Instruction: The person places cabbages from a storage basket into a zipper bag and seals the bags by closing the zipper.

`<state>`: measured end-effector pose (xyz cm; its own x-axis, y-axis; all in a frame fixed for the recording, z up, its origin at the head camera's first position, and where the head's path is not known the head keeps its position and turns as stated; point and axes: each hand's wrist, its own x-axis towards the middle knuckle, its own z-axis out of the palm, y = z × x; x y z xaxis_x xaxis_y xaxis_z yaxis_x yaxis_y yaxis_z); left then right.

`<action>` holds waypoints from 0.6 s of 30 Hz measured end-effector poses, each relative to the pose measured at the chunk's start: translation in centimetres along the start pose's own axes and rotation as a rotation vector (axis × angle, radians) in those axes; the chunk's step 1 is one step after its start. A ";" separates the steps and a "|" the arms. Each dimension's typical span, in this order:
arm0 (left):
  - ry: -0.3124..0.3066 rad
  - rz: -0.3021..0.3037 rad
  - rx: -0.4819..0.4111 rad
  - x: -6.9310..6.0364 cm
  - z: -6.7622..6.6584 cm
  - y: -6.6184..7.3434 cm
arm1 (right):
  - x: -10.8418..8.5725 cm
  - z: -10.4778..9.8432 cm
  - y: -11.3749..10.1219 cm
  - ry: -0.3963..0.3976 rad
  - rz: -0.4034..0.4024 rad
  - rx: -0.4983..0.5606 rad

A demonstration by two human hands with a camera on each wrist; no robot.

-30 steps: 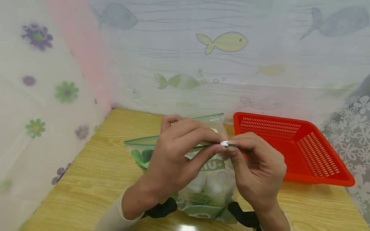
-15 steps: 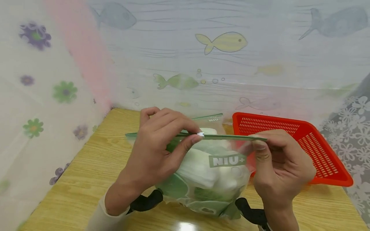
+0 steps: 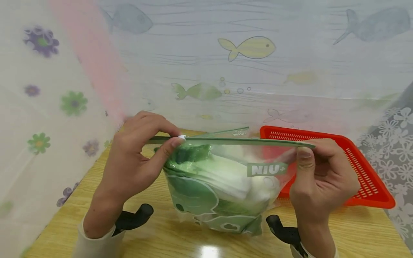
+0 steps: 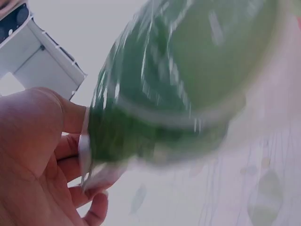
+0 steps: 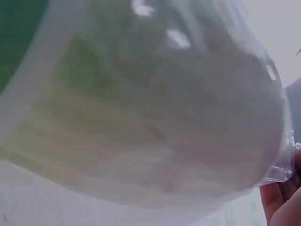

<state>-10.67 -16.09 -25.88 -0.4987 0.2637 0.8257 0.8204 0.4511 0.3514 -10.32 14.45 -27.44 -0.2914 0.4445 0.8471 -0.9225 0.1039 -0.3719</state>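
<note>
A clear zip bag with green print and a "NIU+" label is held up by its top edge in the head view. Through the plastic I see leafy greens with thick white stalks. Between thumb and forefinger, my left hand pinches the white slider towards the left of the green zip strip. My right hand pinches the strip's right end. In the left wrist view the bag's leafy side is blurred; in the right wrist view its pale side fills most of the picture.
A red plastic basket with slotted sides stands on the wooden table at the right, partly behind my right hand. Behind the held bag, the green-edged top of another "NIU" bag shows. Patterned curtains hang behind and at the sides.
My left hand has slid leftward along the zip strip with the slider, away from my right hand. The right hand has moved right, pulling the strip taut, and the bag's top has risen.
</note>
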 end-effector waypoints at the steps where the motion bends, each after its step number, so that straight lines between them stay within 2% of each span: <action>1: -0.006 -0.009 -0.004 -0.1 -0.3 -0.2 | 0.1 0.0 0.1 0.013 0.001 -0.010; 6: -0.011 -0.062 -0.043 -0.4 -1.6 -1.3 | 0.4 0.0 0.3 0.092 0.023 -0.050; 10: -0.003 -0.099 -0.056 -0.5 -2.2 -1.9 | 0.6 -0.1 0.7 0.130 0.027 -0.044; 15: -0.016 -0.142 -0.108 -0.2 -1.7 -2.2 | 0.6 -0.2 1.2 0.156 0.026 -0.058; 18: -0.047 -0.207 -0.201 -0.2 -0.8 -2.7 | 0.6 -0.2 1.4 0.176 0.042 -0.042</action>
<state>-12.51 -18.08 -26.65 -0.6699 0.2250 0.7076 0.7365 0.3224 0.5947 -11.73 15.02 -27.52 -0.2774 0.5974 0.7525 -0.8980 0.1172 -0.4241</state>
